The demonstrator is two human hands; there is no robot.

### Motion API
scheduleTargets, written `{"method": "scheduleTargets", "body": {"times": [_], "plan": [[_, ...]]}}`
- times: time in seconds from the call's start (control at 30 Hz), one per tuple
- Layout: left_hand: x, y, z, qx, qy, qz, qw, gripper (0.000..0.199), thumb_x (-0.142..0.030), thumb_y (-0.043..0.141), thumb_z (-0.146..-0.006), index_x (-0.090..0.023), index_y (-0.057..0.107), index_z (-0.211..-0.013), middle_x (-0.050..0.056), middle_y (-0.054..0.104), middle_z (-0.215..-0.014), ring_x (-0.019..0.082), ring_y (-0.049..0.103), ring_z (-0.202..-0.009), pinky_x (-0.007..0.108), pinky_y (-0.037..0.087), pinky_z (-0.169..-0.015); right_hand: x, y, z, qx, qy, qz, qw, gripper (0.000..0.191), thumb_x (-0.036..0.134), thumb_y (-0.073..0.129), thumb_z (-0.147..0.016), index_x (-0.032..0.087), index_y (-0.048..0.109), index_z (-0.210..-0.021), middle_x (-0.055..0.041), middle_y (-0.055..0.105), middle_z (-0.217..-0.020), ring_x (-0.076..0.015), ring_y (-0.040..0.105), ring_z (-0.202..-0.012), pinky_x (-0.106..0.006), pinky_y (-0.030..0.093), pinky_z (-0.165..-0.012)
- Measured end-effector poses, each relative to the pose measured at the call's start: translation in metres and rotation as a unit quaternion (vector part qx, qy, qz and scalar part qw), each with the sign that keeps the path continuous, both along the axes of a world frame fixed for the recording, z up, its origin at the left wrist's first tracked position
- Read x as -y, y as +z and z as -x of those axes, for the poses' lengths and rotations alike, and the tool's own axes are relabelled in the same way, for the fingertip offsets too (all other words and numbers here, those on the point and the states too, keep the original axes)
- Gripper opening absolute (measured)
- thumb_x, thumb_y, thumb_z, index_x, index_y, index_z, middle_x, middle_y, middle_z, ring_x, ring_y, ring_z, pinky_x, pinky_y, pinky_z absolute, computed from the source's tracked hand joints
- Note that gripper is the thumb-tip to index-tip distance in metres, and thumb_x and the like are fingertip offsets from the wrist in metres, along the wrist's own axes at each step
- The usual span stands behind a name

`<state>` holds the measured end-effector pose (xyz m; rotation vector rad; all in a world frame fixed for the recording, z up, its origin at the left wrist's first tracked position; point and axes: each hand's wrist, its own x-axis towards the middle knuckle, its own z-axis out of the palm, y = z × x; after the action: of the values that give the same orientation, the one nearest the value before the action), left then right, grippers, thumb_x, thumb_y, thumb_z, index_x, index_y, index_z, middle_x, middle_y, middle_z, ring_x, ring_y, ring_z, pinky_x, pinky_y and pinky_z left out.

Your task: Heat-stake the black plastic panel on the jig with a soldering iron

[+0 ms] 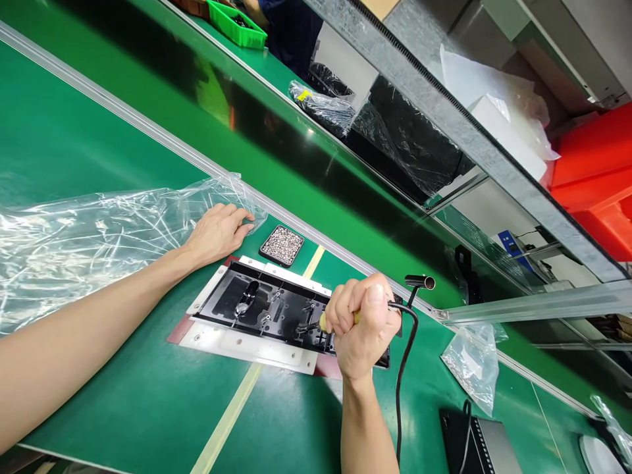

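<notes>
My right hand is wrapped round the yellow handle of a corded soldering iron, its metal tip pointing left, low over a long black plastic housing. The housing lies in a white fixture with reddish edges. My left hand rests on the edge of a clear plastic bag, palm down with fingers bent slightly; I see nothing gripped in it. Between the left hand and the metal rail sits a small black tray full of tiny metal pieces.
A metal tube holder stands right of the housing. A black cable hangs beside my right wrist. Further right lie a small plastic bag and a notebook. Beyond the partition are a green bin and a person's dark sleeve.
</notes>
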<state>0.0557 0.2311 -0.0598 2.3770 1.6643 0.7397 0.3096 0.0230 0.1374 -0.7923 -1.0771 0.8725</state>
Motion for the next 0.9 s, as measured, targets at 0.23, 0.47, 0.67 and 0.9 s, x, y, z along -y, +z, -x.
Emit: {"method": "scheduleTargets", "body": {"times": [0.23, 0.47, 0.67, 0.9], "plan": [[-0.0003, 0.0001, 0.002, -0.005, -0.007, 0.008, 1.0, 0.048, -0.047, 0.045, -0.119, -0.017, 0.077, -0.138, 0.016, 0.072, -0.112, 0.036, 0.063, -0.115, 0.054, 0.052, -0.118, -0.0009, 0.0018, -0.0004, -0.017, 0.009, -0.009, 1.0, 0.052, 0.039, 0.068, -0.118, 0.024, 0.046, -0.074, 0.0106, 0.033, -0.054, -0.0064, 0.026, -0.043, -0.013, 0.036, -0.039], [-0.0003, 0.0005, 0.0022, -0.007, -0.01, 0.012, 1.0, 0.049, -0.046, 0.045, -0.119, -0.014, 0.076, -0.139, 0.017, 0.072, -0.113, 0.037, 0.062, -0.115, 0.056, 0.052, -0.119, -0.0006, 0.0007, -0.0007, 0.007, -0.01, 0.009, 1.0, 0.055, 0.052, 0.071, -0.117, 0.026, 0.046, -0.076, 0.0115, 0.033, -0.053, -0.007, 0.025, -0.042, -0.016, 0.034, -0.037], [-0.0004, 0.0009, 0.0021, -0.013, -0.009, 0.011, 1.0, 0.049, -0.045, 0.045, -0.119, -0.015, 0.076, -0.14, 0.017, 0.072, -0.114, 0.037, 0.063, -0.116, 0.054, 0.052, -0.118, -0.0006, 0.001, -0.0013, 0.013, -0.011, 0.015, 1.0, 0.056, 0.056, 0.072, -0.116, 0.026, 0.045, -0.077, 0.0115, 0.033, -0.053, -0.0072, 0.027, -0.042, -0.016, 0.034, -0.036], [0.0, 0.0025, 0.0019, -0.019, -0.01, 0.01, 1.0, 0.054, -0.046, 0.042, -0.119, -0.012, 0.076, -0.142, 0.017, 0.072, -0.114, 0.037, 0.062, -0.114, 0.056, 0.053, -0.117, -0.0011, -0.0001, 0.0002, 0.01, -0.01, 0.006, 1.0, 0.055, 0.053, 0.071, -0.117, 0.026, 0.046, -0.077, 0.0113, 0.034, -0.053, -0.0066, 0.027, -0.042, -0.016, 0.034, -0.036]]}}
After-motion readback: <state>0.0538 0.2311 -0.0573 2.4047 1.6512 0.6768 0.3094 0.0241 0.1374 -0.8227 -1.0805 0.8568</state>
